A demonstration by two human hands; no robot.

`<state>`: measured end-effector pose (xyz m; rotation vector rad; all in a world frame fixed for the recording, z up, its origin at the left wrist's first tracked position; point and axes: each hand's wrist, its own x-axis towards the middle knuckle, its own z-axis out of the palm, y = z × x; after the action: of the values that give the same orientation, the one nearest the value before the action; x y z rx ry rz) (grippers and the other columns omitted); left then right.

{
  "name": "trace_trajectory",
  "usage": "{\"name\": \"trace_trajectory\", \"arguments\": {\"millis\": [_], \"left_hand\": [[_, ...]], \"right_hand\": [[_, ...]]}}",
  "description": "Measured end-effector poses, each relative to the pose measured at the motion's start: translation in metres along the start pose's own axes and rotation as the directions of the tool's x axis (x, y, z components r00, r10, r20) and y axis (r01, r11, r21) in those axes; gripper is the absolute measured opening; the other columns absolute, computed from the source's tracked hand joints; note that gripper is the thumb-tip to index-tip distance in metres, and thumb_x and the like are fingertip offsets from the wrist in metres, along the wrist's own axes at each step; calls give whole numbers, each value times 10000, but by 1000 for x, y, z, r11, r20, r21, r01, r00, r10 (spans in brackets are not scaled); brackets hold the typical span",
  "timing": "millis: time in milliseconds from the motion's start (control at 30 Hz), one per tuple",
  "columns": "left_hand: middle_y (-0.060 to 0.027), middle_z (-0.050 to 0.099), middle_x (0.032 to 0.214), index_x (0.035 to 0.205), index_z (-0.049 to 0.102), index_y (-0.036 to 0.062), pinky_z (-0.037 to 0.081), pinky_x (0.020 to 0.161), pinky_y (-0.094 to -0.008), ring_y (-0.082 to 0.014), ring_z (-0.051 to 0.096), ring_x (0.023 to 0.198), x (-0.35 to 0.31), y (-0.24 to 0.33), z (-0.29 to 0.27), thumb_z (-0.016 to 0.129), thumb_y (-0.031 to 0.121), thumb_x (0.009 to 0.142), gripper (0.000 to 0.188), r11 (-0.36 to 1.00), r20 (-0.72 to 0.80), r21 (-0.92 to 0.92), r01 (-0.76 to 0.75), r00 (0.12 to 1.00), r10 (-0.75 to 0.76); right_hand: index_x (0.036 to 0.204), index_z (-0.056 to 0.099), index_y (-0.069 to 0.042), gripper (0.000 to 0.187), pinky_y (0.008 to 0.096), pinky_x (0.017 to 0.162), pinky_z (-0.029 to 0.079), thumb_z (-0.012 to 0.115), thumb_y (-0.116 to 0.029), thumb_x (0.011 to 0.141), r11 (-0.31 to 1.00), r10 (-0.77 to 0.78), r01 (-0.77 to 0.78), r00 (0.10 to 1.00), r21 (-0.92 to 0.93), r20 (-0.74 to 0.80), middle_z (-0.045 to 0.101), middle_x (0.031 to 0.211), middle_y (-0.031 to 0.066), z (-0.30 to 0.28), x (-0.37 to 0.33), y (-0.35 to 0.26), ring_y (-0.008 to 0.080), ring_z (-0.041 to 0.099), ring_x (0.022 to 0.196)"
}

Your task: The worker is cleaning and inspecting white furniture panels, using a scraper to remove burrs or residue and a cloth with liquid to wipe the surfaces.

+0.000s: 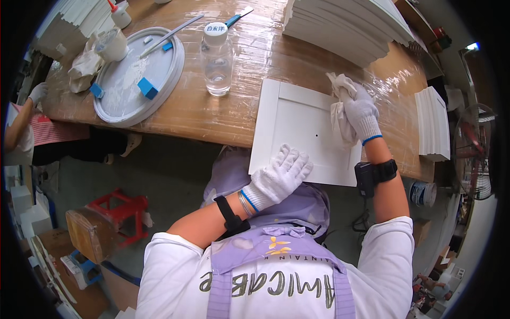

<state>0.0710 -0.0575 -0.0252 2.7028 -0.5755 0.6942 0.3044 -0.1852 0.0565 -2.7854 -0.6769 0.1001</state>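
Observation:
A white framed panel (303,127) with a small dark hole lies at the table's near edge and overhangs it. My left hand (281,174), in a white knit glove, rests on the panel's near left part with its fingers stretched out. My right hand (361,112), gloved too, closes round a crumpled white cloth (340,119) on the panel's right edge. Part of the cloth hangs down over the panel's frame.
The film-covered table (244,119) bears a clear bottle (217,64), a white round lid (175,80) with blue blocks, and stacks of white panels (340,32) at the back. More panels (433,122) stand at right. A co-worker's gloved hand (38,93) shows at far left.

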Motion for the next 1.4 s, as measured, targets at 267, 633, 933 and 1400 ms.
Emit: {"name": "trace_trajectory", "arguments": {"millis": [267, 633, 933, 1400], "left_hand": [[-95, 627, 1118, 1165, 618, 133, 481, 905, -453, -280, 616, 1022, -1, 4, 9, 573, 213, 809, 368, 998, 6, -17, 62, 998, -62], [-129, 596, 1127, 1147, 590, 63, 484, 942, -402, -292, 577, 1095, 11, -21, -66, 752, 153, 761, 428, 951, -202, -236, 198, 948, -247], [-305, 437, 1341, 1471, 143, -40, 418, 1016, -419, -382, 498, 1200, 37, -173, -86, 826, 349, 725, 1084, 777, -493, -197, 598, 624, -606], [-54, 573, 862, 1312, 517, 227, 442, 783, -414, -227, 600, 820, 65, -132, -107, 578, 99, 843, 489, 686, 282, 726, 50, 888, -363]], "right_hand": [[1142, 625, -75, 398, 425, 975, 438, 637, -143, 750, 726, -688, 685, 723, 63, 57, 558, 1213, 115, 53, -46, -106, 277, 561, 1082], [1202, 617, -94, 331, 336, 856, 507, 578, -224, 899, 818, -27, 98, 991, 566, -133, 669, 1025, 154, -25, -56, 12, 271, 644, 970], [1086, 656, -173, 310, 409, 813, 490, 636, -183, 777, 967, -253, 239, 937, -86, -241, 639, 1068, 136, 17, -89, 31, 341, 594, 952], [1018, 650, -158, 284, 418, 784, 486, 636, -172, 734, 963, -266, 269, 923, -27, -277, 640, 1013, 128, 12, -92, 32, 344, 591, 921]]}}
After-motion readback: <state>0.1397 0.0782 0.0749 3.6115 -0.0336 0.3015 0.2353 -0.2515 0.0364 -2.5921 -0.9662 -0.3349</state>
